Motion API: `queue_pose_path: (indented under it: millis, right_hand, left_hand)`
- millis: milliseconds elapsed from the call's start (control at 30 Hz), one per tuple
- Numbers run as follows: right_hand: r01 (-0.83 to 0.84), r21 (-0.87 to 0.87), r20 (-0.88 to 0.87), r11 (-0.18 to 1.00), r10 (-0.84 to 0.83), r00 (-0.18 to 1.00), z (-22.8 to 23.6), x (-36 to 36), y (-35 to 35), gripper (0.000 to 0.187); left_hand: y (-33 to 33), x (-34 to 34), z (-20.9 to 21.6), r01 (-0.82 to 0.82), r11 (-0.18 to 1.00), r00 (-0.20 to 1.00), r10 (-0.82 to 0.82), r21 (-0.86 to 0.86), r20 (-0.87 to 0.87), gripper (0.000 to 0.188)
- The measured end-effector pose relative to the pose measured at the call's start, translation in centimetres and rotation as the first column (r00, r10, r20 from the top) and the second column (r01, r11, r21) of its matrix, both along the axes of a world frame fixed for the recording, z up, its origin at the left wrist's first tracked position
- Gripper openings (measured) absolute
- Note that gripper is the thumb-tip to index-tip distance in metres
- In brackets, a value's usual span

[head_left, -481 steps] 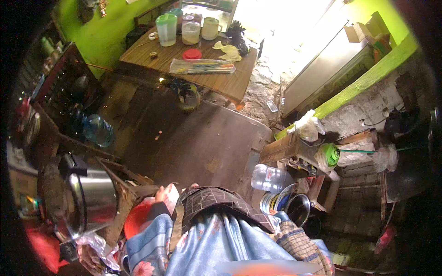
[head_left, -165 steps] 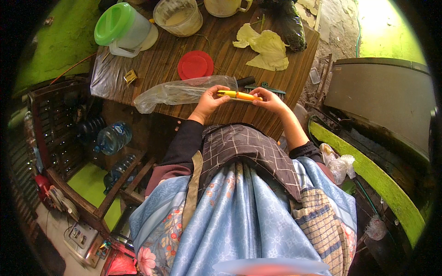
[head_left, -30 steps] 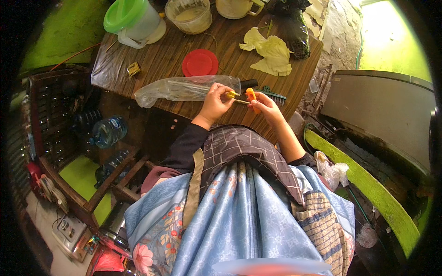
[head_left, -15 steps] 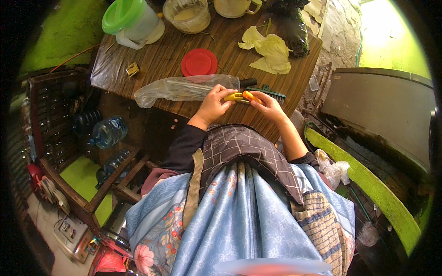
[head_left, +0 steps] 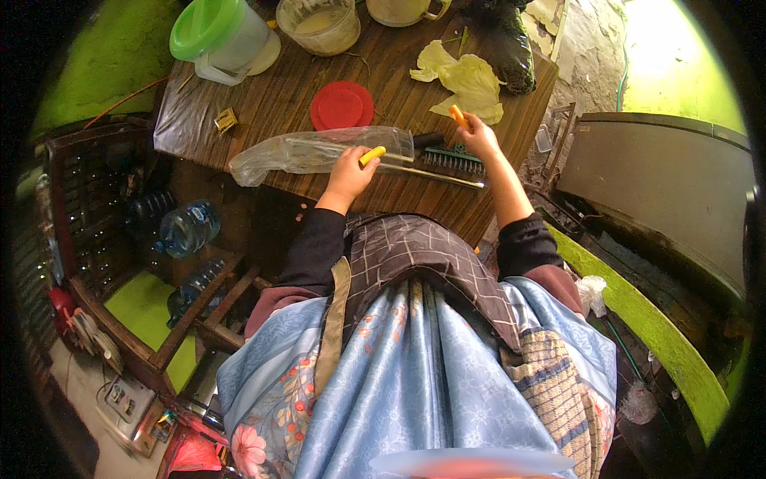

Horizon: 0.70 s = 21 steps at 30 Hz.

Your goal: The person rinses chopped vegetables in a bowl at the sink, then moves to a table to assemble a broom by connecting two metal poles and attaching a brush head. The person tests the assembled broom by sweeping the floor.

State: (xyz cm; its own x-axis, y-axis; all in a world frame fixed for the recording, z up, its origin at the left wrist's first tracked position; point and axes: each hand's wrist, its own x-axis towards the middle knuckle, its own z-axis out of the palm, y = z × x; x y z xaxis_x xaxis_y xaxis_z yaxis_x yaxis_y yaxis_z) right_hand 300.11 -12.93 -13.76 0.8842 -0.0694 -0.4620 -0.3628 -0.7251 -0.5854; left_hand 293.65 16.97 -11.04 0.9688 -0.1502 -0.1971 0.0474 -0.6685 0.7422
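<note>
My left hand (head_left: 349,175) is closed around a short yellow handle-like piece (head_left: 372,156), just in front of the clear plastic bag (head_left: 287,152). To the right, my right hand (head_left: 480,137) is raised over the table, its fingers closed on a small orange piece (head_left: 458,116). The exact kind of either piece is too small to make out. A thin metal rod (head_left: 447,176) runs from beside my left hand along the table's near side. Behind it lies a green brush (head_left: 453,160) with dark bristles. Pale green leaves (head_left: 471,84) are beyond my right hand.
On the wooden table (head_left: 263,104) are a red round lid (head_left: 341,106), a small yellow box (head_left: 226,120), a green-lidded container (head_left: 227,48), a tub of pale contents (head_left: 319,28) and a black plastic bag (head_left: 511,56). Water bottles (head_left: 189,228) stand below left.
My hands have moved apart from touching pieces. The right went up and to the right with the orange piece; the left shifted slightly left with the yellow one. More of the rod shows.
</note>
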Motion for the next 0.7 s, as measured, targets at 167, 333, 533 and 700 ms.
queue_pose_path:
  millis: [167, 333, 533, 700]
  right_hand:
    - [0.086, 0.049, -0.026, 0.995, -0.085, 0.996, -2.6, 2.5, -2.0, 0.049]
    - [0.102, -0.096, 0.102, 0.990, -0.092, 0.990, -3.5, 1.8, -2.9, 0.052]
    - [-0.076, -0.294, -0.049, 0.953, 0.065, 0.997, -0.8, -1.5, -1.9, 0.052]
    - [-0.390, -0.451, -0.320, 0.803, 0.263, 0.910, 0.1, -6.3, 0.0, 0.067]
  left_hand:
    - [1.6, -0.3, -2.2, -0.017, 0.999, 1.000, 0.017, 0.044, 0.005, 0.033]
    - [2.3, -0.3, -2.7, -0.082, 0.996, 0.997, 0.081, 0.045, 0.016, 0.029]
    - [3.1, 0.4, -2.0, -0.165, 0.976, 0.982, 0.149, -0.142, -0.121, 0.031]
    - [2.8, 1.0, -1.0, -0.303, 0.810, 0.928, 0.131, -0.502, -0.348, 0.029]
